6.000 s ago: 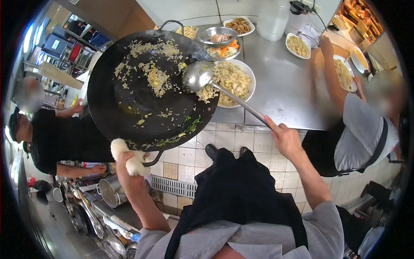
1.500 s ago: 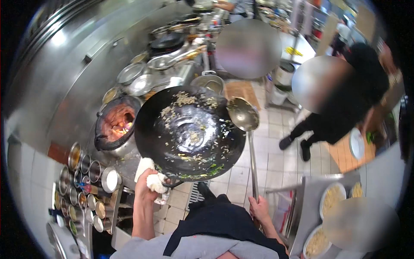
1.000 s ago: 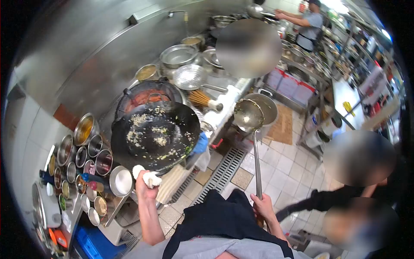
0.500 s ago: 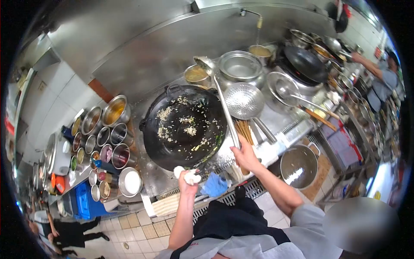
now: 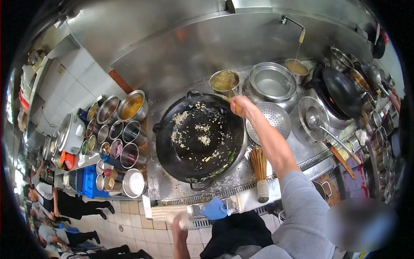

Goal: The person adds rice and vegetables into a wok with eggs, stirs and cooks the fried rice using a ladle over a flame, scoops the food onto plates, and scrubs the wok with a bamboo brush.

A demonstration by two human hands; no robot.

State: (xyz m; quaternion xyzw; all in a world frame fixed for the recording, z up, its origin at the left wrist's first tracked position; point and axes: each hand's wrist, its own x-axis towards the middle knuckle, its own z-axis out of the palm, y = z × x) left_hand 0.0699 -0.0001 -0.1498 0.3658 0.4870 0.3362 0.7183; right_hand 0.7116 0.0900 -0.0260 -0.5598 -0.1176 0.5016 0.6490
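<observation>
My right hand [image 5: 240, 106] is closed around the handle of a ladle, just above the wok's back right edge. Most of the ladle is foreshortened or hidden, its bowl apparently in the small metal pot [image 5: 214, 83] of yellowish liquid. The black wok [image 5: 181, 162] has pale chopped bits [image 5: 180, 116] and some green pieces [image 5: 217, 167] scattered inside. My left hand [image 5: 179, 228], blurred, is at the counter's front edge, closed on a white cloth [image 5: 184, 221], and is apart from the wok.
Several metal containers of ingredients [image 5: 130, 155] stand left of the wok. To the right are a perforated strainer [image 5: 276, 121], a bamboo brush [image 5: 259, 170], a metal basin [image 5: 271, 82] and another wok [image 5: 343, 90]. A blue cloth [image 5: 214, 209] hangs at the front edge. People stand at far left.
My right hand has moved up and away with the ladle, to the back pot. My left hand has dropped from the wok's front rim with the white cloth. The view has shifted.
</observation>
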